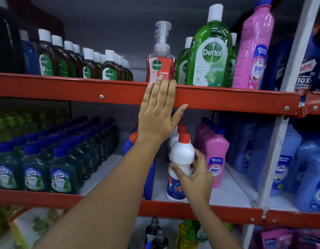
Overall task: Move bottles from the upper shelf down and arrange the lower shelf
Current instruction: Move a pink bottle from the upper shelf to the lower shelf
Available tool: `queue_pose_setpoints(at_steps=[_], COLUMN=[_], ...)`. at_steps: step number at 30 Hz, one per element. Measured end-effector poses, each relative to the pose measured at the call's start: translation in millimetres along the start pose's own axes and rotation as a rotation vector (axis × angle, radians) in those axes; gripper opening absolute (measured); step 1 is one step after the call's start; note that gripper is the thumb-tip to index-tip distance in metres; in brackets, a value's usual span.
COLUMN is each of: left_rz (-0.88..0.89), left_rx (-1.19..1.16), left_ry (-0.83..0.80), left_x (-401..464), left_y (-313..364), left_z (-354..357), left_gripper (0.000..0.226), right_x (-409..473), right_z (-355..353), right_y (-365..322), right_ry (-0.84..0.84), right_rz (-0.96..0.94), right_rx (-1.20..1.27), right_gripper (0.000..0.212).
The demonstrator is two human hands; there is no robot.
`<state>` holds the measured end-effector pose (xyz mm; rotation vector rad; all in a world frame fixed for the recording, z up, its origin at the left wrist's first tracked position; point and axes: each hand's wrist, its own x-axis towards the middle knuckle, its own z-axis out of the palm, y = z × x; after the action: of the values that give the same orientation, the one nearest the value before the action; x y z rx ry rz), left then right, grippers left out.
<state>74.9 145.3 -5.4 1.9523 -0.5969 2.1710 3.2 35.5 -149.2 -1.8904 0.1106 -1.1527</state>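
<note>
My left hand is raised flat against the red front rail of the upper shelf, fingers spread, fingertips just reaching the base of a red Dettol foaming pump bottle. It holds nothing. My right hand grips a white bottle with a red cap that stands upright at the front of the lower shelf. More white bottles stand behind it. A large green Dettol bottle and a tall pink Shakti bottle stand on the upper shelf to the right of the pump bottle.
Brown Dettol bottles line the upper shelf at left. On the lower shelf, dark green Lizol bottles fill the left, pink Shakti bottles sit right of the white one, blue bottles beyond a white upright post.
</note>
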Motion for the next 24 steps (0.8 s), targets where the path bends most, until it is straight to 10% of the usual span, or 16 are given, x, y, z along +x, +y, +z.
queue_pose_setpoints(at_steps=[11,24], left_rz=[-0.021,-0.044], left_rx=[0.006,0.01], left_ry=[-0.083,-0.135], left_x=[1,0], left_y=[2,5], left_z=[-11,-16], left_gripper=[0.062,0.062], right_x=[-3,119], right_z=[-29,-129], right_y=[-3,-77], right_ry=[-0.165,0.207], right_rz=[-0.151,-0.685], right_rx=[-0.13,-0.37], right_gripper=[0.078,0.069])
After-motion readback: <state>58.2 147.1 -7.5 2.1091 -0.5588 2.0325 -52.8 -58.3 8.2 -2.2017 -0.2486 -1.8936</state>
